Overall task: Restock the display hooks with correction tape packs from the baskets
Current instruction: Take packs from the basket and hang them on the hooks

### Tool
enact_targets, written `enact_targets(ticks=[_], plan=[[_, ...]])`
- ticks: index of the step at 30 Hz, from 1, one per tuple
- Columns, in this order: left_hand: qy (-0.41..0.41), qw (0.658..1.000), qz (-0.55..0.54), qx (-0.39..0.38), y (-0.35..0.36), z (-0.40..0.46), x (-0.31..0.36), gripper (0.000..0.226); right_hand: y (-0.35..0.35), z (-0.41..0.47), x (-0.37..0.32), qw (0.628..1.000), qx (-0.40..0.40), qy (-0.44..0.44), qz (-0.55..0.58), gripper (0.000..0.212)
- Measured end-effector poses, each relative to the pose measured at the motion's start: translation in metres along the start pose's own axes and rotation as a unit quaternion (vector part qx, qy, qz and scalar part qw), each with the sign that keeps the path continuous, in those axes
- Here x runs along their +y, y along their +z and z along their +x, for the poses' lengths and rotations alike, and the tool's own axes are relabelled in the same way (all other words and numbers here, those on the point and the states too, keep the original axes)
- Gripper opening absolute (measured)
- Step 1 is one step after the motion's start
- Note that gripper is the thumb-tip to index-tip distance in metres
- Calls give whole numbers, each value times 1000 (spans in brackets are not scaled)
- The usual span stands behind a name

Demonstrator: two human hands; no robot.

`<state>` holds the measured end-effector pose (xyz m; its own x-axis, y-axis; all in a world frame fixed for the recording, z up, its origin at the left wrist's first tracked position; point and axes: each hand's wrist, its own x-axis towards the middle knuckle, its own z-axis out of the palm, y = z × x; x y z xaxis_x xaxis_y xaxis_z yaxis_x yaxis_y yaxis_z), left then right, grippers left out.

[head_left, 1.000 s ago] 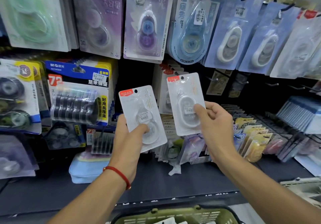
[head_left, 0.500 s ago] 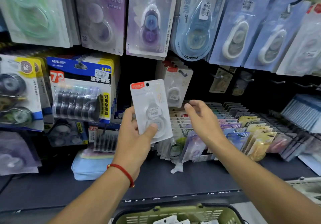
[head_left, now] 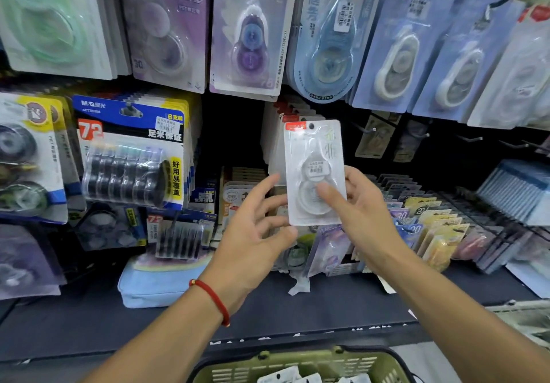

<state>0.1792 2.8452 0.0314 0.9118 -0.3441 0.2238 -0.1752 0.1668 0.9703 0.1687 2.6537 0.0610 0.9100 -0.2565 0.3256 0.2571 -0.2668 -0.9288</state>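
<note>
A white correction tape pack (head_left: 315, 156) with a red corner label stands upright in front of the lower hook row. My right hand (head_left: 367, 223) pinches it, thumb on the blister front and fingers behind. My left hand (head_left: 253, 234) is just left of the pack with fingers spread, its thumb tip near the pack's bottom left corner. Matching white packs (head_left: 275, 141) hang on a hook directly behind the held pack. The green basket (head_left: 369, 356) sits at the bottom edge with more white packs (head_left: 279, 375) in it.
Larger tape packs (head_left: 250, 31) hang along the top row. A blue 72 multipack (head_left: 134, 150) hangs at left. Bare hooks (head_left: 367, 129) stick out right of the white packs. Angled trays of small packs (head_left: 431, 222) fill the dark shelf (head_left: 327, 308) at right.
My right hand hung its own pack on the hook, then came back. The pack from my left hand has passed to my right hand, and my left hand has opened.
</note>
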Motion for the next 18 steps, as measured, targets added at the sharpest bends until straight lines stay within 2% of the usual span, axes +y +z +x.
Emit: enact_targets(ticks=[5,7,8,9,10,12,13,15,17,18], plan=[[4,1000,-22,12,-1,1,3,73,1,3,-1,999,31,-8,18,41],[29,998,32,44,0,-1,5,63,3,5,3,999,48,-16,1,43],[61,991,97,75,-2,-2,6,57,6,8,6,998,55,-22,-24,42],[107,971,178,116,-5,-2,8,50,7,12,7,996,58,-29,-58,40],[166,937,263,161,-10,-2,10,46,8,17,10,993,56,-35,-97,41],[270,846,398,229,-23,0,11,41,10,32,19,977,31,-41,-206,48],[291,807,444,257,-30,1,12,40,11,38,23,962,13,-37,-269,56],[274,761,504,304,-40,1,13,41,16,40,32,935,21,-53,-351,68],[215,745,549,312,-49,-2,13,48,21,34,39,900,55,-182,-393,61],[179,743,569,305,-53,-3,12,53,24,32,43,869,50,-253,-423,57]])
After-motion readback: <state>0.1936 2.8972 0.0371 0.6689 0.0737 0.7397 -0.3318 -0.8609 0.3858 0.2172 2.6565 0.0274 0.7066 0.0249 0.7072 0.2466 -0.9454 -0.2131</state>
